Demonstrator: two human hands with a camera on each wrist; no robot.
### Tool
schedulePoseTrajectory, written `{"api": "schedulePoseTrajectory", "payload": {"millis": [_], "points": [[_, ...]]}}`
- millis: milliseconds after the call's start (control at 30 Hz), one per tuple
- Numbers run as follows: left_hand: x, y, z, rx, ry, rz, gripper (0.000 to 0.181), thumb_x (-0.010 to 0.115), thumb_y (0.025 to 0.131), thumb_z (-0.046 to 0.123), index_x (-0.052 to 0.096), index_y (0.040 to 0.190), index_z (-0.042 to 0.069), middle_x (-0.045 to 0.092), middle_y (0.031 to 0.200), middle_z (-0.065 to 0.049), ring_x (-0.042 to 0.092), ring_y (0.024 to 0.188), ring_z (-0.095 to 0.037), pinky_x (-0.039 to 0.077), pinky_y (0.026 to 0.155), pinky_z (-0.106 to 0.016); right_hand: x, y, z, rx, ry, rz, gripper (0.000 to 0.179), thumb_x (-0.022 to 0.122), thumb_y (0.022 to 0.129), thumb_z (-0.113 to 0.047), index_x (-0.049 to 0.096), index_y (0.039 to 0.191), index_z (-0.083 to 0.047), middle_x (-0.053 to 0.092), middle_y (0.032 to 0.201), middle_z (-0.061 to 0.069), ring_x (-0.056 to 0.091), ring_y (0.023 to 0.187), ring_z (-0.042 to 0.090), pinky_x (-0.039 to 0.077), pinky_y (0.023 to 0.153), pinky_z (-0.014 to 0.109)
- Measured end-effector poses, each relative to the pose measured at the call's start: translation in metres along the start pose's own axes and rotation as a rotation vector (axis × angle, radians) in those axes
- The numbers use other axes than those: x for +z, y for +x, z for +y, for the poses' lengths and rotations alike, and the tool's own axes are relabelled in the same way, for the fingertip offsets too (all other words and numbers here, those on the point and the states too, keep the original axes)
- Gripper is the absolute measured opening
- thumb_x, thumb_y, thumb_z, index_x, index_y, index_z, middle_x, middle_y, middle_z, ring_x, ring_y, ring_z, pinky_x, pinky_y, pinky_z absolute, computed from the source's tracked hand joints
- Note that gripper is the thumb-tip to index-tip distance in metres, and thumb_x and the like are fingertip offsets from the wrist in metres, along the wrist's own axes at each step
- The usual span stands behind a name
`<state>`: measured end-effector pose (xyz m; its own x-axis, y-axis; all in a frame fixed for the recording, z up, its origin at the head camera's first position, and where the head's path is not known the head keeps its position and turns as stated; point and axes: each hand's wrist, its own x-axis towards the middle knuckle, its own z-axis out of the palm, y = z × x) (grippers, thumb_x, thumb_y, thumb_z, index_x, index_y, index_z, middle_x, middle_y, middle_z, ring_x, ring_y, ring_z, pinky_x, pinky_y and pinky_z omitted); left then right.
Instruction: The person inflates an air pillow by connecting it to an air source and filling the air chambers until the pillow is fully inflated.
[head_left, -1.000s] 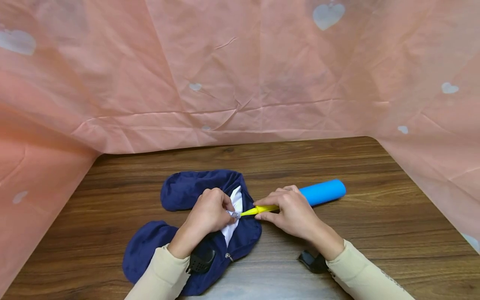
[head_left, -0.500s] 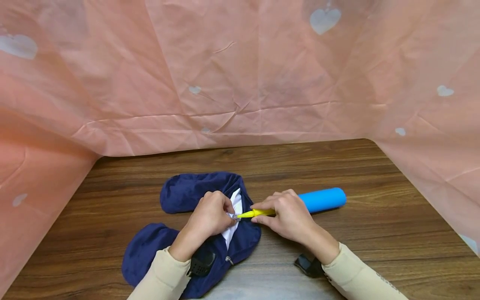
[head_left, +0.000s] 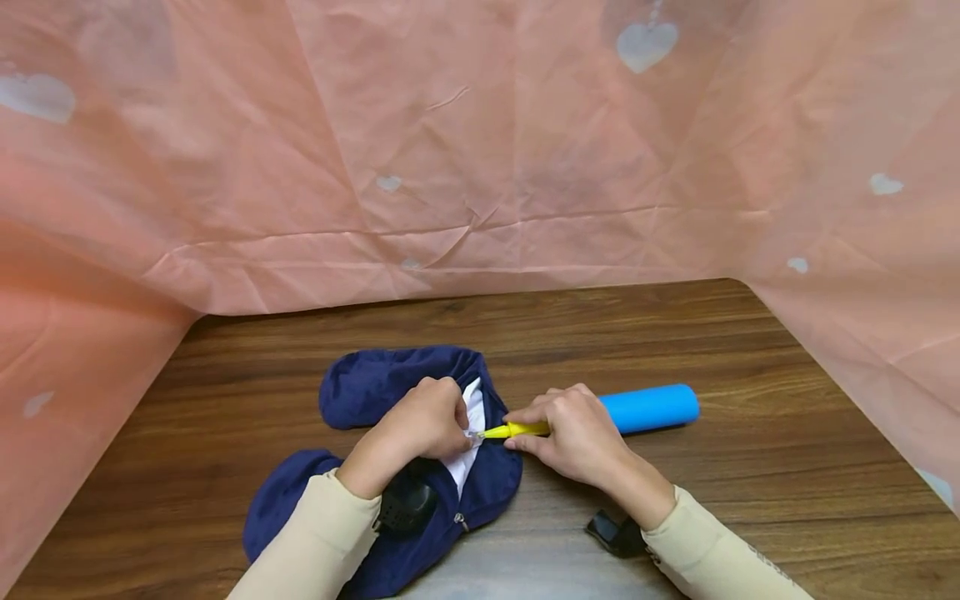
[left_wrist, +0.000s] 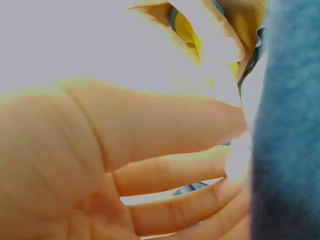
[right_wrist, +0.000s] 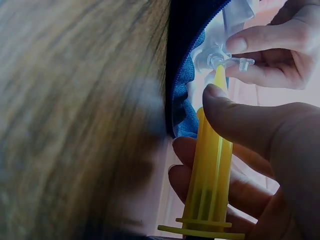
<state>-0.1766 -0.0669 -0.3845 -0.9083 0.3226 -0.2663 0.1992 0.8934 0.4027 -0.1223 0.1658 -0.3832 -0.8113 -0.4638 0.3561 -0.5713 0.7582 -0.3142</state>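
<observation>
At the unzipped mouth of the navy cushion (head_left: 487,492), which lies on the near part of the table (head_left: 780,367), white inner lining (head_left: 476,407) shows through the gap, and the clear valve (right_wrist: 216,59) sits there. My left hand (head_left: 423,423) pinches at the valve between thumb and forefinger; exact contact is partly hidden. My right hand (head_left: 576,435) has its thumb and fingers closed round the yellow nozzle (right_wrist: 210,165), its tip at the valve mouth. Depth of entry: cannot tell. Main hazard, I judge: a shallow fit, so that a slight tilt could pop the tip out or let air leak past it. Likely cause: the blue pump barrel (head_left: 656,407) runs out beyond my right hand, with no second grip on it, and any knock there would lever the tip sideways. Second hazard: pinching too hard on the left could squeeze the soft throat narrow; too lightly, and the valve may sink back into the lining. Minor: the small attached cap (right_wrist: 245,64) hangs just beside the tip and could get in its way.
</observation>
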Motion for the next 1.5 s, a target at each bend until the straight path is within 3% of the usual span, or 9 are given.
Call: {"api": "schedulePoseTrajectory", "payload": {"millis": [167, 433, 600, 800, 1100, 1333, 1500], "points": [[-0.002, 0.007, 0.005, 0.011, 0.021, -0.018, 0.021, 0.092, 0.073, 0.022, 0.072, 0.068, 0.022, 0.068, 0.070, 0.002, 0.064, 0.062, -0.018, 0.052, 0.054, -0.032, 0.000, 0.003, 0.001, 0.019, -0.007, 0.008, 0.030, 0.094, 0.082, -0.037, 0.088, 0.109, -0.027, 0.084, 0.096, -0.011, 0.074, 0.085, 0.011, 0.053, 0.082, 0.039], [0.007, 0.003, 0.006, -0.045, 0.030, 0.045, 0.023, 0.091, 0.069, 0.012, 0.069, 0.064, 0.018, 0.063, 0.065, 0.002, 0.059, 0.056, -0.019, 0.047, 0.048, -0.031, 0.006, 0.004, -0.003, 0.022, 0.004, 0.005, 0.029, 0.094, 0.080, -0.039, 0.088, 0.107, -0.029, 0.083, 0.094, -0.013, 0.074, 0.085, 0.009, 0.053, 0.081, 0.038], [0.008, -0.001, 0.000, 0.004, -0.031, 0.115, 0.027, 0.087, 0.072, 0.011, 0.067, 0.058, 0.021, 0.062, 0.061, 0.005, 0.059, 0.056, -0.017, 0.049, 0.050, -0.031, 0.008, 0.004, -0.003, 0.010, -0.007, 0.030, 0.030, 0.095, 0.079, -0.039, 0.088, 0.106, -0.028, 0.083, 0.093, -0.012, 0.074, 0.084, 0.009, 0.051, 0.079, 0.036], [0.007, -0.003, -0.007, 0.059, -0.114, 0.106, 0.034, 0.084, 0.074, 0.008, 0.067, 0.050, 0.024, 0.058, 0.050, 0.011, 0.060, 0.051, -0.013, 0.049, 0.050, -0.030, 0.008, 0.003, -0.006, 0.049, -0.001, 0.025, 0.030, 0.095, 0.079, -0.038, 0.088, 0.106, -0.029, 0.084, 0.096, -0.011, 0.073, 0.082, 0.009, 0.050, 0.079, 0.036], [0.010, -0.001, -0.004, -0.002, -0.150, 0.107, 0.036, 0.079, 0.080, 0.007, 0.068, 0.050, 0.023, 0.063, 0.050, 0.009, 0.063, 0.049, -0.014, 0.050, 0.048, -0.029, 0.008, 0.003, -0.012, 0.070, 0.003, 0.070, 0.030, 0.098, 0.075, -0.038, 0.089, 0.102, -0.028, 0.080, 0.076, -0.010, 0.061, 0.065, 0.005, 0.047, 0.074, 0.034], [0.012, -0.006, 0.003, -0.011, -0.131, 0.167, 0.036, 0.076, 0.075, 0.001, 0.065, 0.049, 0.021, 0.057, 0.048, 0.009, 0.058, 0.050, -0.016, 0.044, 0.046, -0.028, 0.010, 0.004, -0.016, 0.025, -0.027, 0.104, 0.032, 0.099, 0.073, -0.036, 0.089, 0.101, -0.024, 0.080, 0.077, -0.008, 0.056, 0.061, 0.005, 0.043, 0.067, 0.029], [0.009, -0.005, 0.001, -0.015, -0.135, 0.150, 0.035, 0.079, 0.073, 0.002, 0.066, 0.048, 0.022, 0.057, 0.046, 0.010, 0.059, 0.049, -0.016, 0.046, 0.045, -0.029, 0.010, 0.007, -0.018, 0.014, -0.049, 0.110, 0.032, 0.099, 0.071, -0.037, 0.090, 0.099, -0.024, 0.075, 0.070, -0.006, 0.053, 0.059, 0.005, 0.044, 0.065, 0.029]]}}
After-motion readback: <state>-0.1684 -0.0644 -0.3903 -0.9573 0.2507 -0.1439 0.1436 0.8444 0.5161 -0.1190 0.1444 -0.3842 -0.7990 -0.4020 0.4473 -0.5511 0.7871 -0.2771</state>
